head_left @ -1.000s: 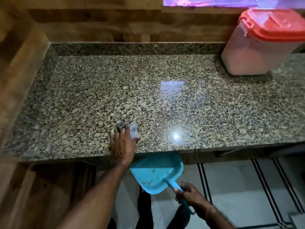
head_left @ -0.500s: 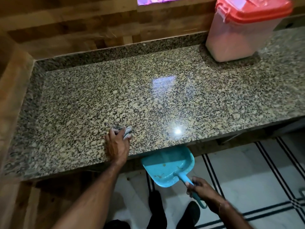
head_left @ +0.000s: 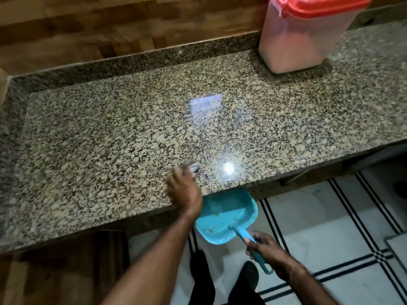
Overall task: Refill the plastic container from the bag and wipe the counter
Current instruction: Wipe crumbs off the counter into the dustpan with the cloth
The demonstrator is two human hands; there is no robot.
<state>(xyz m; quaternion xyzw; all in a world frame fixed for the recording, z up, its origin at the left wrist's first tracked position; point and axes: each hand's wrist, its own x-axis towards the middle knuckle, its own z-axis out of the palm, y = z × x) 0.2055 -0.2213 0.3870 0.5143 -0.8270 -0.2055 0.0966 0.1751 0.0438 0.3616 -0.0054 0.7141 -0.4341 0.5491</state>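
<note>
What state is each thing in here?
Container: upright on counter, red lid on.
Cloth: bunched, pressed to counter by left hand.
Dustpan: below counter's front edge, few crumbs inside, gripped by right hand.

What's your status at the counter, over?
Left hand presses grey cloth on speckled granite counter. Right hand grips blue plastic dustpan by handle, below front edge. Red-lidded translucent plastic container rear right, apart from cloth.
</note>
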